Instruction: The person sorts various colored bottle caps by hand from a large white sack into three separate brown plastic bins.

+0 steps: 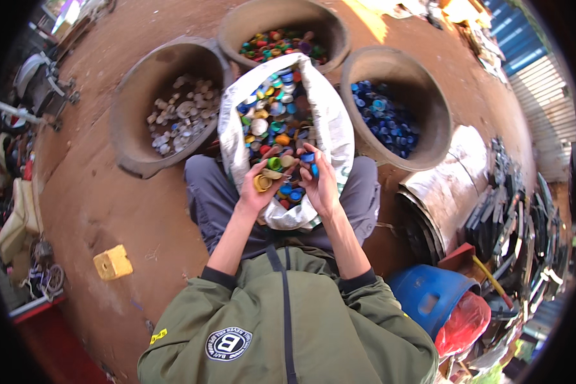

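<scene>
A white woven sack (333,121) stands open between my knees, full of mixed-colour plastic bottle caps (278,109). Over its near side my left hand (249,192) is cupped, palm up, around several caps, among them a yellow cap (262,183) and a green cap (274,163). Close beside it, my right hand (327,184) holds blue caps (308,157) between thumb and fingers. More loose caps lie in the sack below both hands.
Three wide tubs ring the sack: a left tub (125,115) with whitish caps, a far tub (237,22) with red, green and yellow caps, a right tub (438,105) with blue caps. A yellow block (113,263) lies at left; a blue barrel (422,291) lies at right.
</scene>
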The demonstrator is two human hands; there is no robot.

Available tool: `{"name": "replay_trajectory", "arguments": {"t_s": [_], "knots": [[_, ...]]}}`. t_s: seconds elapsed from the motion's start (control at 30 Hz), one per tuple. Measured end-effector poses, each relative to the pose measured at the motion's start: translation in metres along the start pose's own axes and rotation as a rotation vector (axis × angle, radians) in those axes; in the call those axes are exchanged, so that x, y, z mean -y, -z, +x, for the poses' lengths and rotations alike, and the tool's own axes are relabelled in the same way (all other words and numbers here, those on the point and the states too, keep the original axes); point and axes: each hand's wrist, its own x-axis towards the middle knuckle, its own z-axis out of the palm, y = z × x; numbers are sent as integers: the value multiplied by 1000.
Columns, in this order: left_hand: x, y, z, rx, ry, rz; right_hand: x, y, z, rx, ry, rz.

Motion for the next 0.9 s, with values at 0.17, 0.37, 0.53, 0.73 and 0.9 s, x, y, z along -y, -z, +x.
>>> {"name": "replay_trajectory", "arguments": {"t_s": [0.17,0.37,0.53,0.73,0.9], "knots": [[-1,8,1,32,-44,-26,73,57,42,60,-174,882],[2,1,3,34,-10,25,171,115,81,-239,247,576],[3,-7,1,47,-4,19,163,132,70,-132,115,580],[0,-13,-2,70,20,-65,61,41,34,-75,216,-297],[-1,-9,1,17,33,61,-12,13,10,127,189,-833]]}}
